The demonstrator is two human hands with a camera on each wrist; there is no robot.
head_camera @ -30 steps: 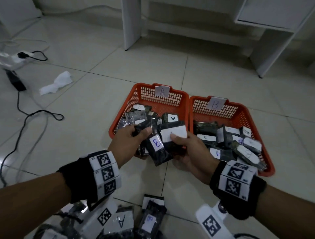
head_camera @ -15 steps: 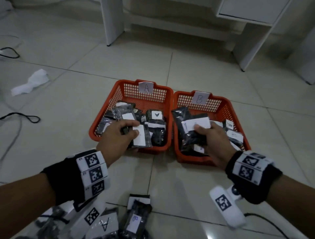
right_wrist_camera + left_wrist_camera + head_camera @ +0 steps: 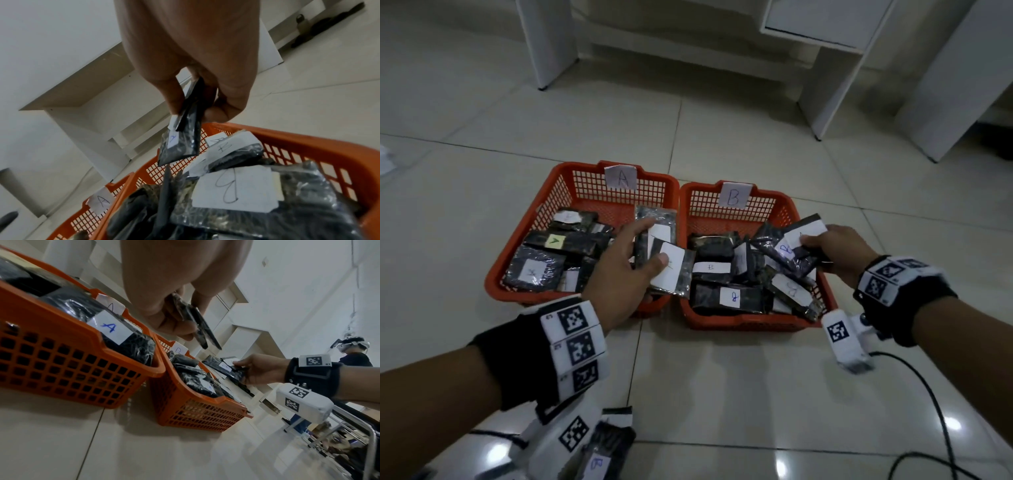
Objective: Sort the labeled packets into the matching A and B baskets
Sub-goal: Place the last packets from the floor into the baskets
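Observation:
Two orange mesh baskets stand side by side on the tiled floor: basket A (image 3: 585, 192) on the left and basket B (image 3: 777, 205) on the right, both holding several black packets with white labels. My left hand (image 3: 652, 245) is over the right side of basket A and pinches two dark packets (image 3: 673, 274) between thumb and fingers; in the left wrist view these packets (image 3: 197, 324) hang edge-on. My right hand (image 3: 810, 245) is over the right side of basket B and grips packets (image 3: 786, 246), one marked B. In the right wrist view these packets (image 3: 183, 142) dangle above the pile.
Loose packets (image 3: 606, 445) lie on the floor near my left forearm, one marked B. White furniture legs (image 3: 548, 44) stand behind the baskets. A black cable (image 3: 935, 411) runs across the floor at the right. Another person (image 3: 353, 353) wearing a headset is in the background.
A second ago both hands held a bunch of packets together in front of the baskets. They have parted: the left carried its packets over basket A, the right over basket B.

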